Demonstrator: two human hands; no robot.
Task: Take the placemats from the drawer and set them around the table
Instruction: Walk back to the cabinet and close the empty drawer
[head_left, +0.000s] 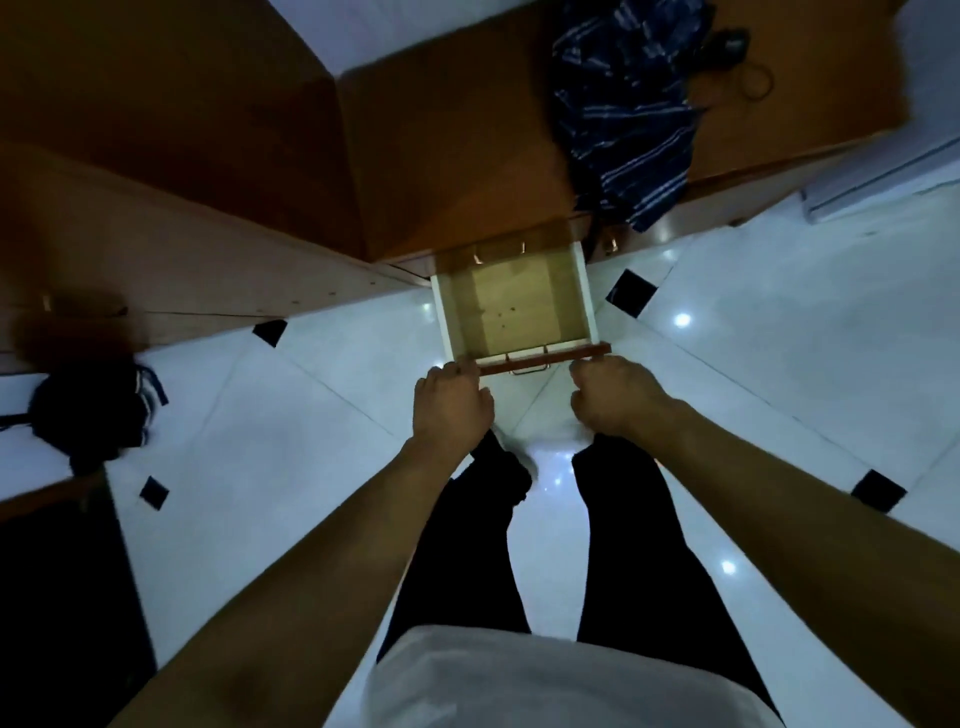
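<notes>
A drawer (584, 291) stands pulled out from a brown wooden cabinet (441, 156), seen from straight above. Its pale wooden bottom shows bare, and I make out no placemats inside. My left hand (452, 405) curls over the left end of the drawer's brown front panel (587, 352). At the right end of that panel my right hand (613, 397) is closed, touching it. A metal handle (527, 368) sits on the front between my hands. The back of the drawer lies in shadow under the cabinet top.
A dark blue striped cloth (623, 114) lies on the cabinet top at the right, with a black cable (748, 67) beyond it. A black bag (88, 410) rests at the left. The floor is glossy white tile with small black insets. My legs stand below the drawer.
</notes>
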